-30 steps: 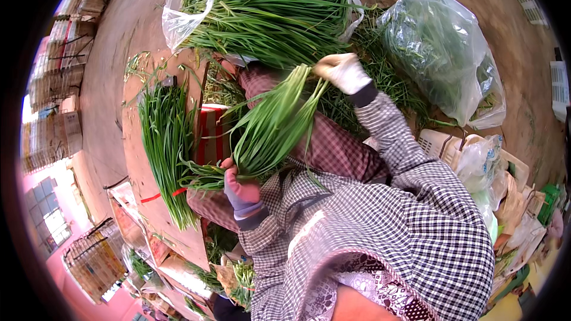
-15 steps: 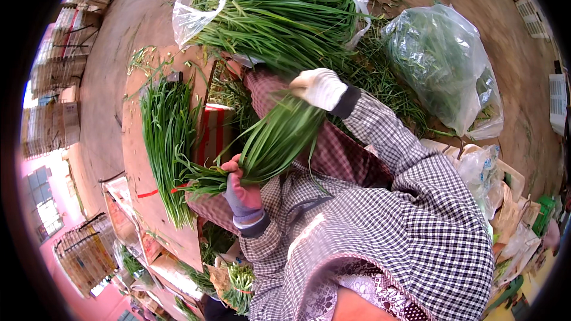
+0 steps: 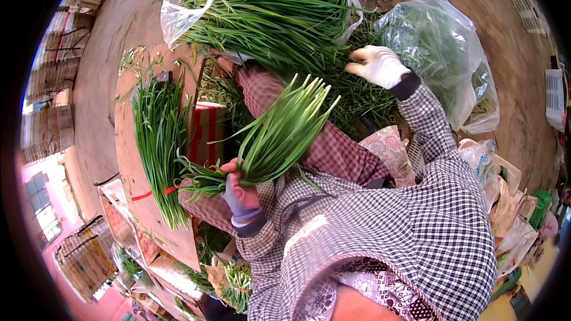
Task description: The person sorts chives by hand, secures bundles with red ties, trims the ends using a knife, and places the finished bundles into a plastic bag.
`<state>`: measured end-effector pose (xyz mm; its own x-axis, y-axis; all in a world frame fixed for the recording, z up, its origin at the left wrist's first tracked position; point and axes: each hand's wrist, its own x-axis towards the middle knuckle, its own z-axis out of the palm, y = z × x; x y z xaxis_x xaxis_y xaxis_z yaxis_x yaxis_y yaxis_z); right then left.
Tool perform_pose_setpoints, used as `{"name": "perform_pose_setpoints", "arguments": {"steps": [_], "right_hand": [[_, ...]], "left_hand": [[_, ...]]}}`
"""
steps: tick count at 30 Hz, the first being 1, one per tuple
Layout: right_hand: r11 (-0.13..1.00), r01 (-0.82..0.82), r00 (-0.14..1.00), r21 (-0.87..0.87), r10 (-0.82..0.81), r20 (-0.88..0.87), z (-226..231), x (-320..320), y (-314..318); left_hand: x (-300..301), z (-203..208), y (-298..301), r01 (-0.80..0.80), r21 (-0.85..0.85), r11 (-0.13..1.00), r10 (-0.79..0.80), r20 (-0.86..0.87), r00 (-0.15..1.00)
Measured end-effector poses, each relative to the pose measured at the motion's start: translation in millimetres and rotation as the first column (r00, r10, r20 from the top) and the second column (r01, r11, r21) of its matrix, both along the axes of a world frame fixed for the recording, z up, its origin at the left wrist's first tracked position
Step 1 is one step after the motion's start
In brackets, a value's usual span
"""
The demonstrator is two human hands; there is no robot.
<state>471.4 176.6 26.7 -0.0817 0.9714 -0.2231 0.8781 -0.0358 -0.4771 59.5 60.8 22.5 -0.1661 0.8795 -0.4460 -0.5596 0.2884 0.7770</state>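
Observation:
My left hand (image 3: 241, 193), in a pink and purple glove, is closed round a bunch of garlic chives (image 3: 282, 137) above my lap. The pale cut ends of the bunch fan out up and to the right; its leaf tips droop over the left side of the hand. My right hand (image 3: 377, 66), in a white glove with yellowish fingertips, is out over the loose green trimmings (image 3: 363, 98), its fingers bent and apart, with nothing clear between them. Beside my left hand, a larger chive bundle (image 3: 157, 142) lies on a wooden board (image 3: 128, 163), a red tie near its lower end.
Ahead lies a big pile of chives (image 3: 273, 18) in an opened clear plastic bag (image 3: 193, 6). A stuffed clear bag of greens (image 3: 431, 47) stands right of my right hand. A red-striped box (image 3: 208, 134) sits beside the board. Stacked cartons (image 3: 50, 125) line the far left.
My right hand has left the cut ends of the bunch and swung right over the trimmings. The held bunch now spreads loosely upward, while my left hand keeps its grip.

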Motion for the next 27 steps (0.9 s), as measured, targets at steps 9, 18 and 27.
{"name": "perform_pose_setpoints", "arguments": {"steps": [9,18,27], "right_hand": [[0.922,-0.340,0.926,-0.186,0.293,-0.238,4.3,-94.8,29.8],[0.986,-0.069,0.940,-0.150,0.014,-0.341,-4.6,-50.0,-2.8],[0.969,-0.249,0.965,0.006,0.249,-0.086,-3.4,-65.4,-6.9]], "left_hand": [[-8.7,-13.5,-1.9,0.003,0.022,1.000,-0.002,-0.051,0.999],[-3.0,-12.2,-1.0,0.059,0.009,0.998,-0.058,-0.053,0.997],[-3.1,-12.8,0.0,0.026,-0.033,0.999,-0.029,-0.084,0.996]]}}
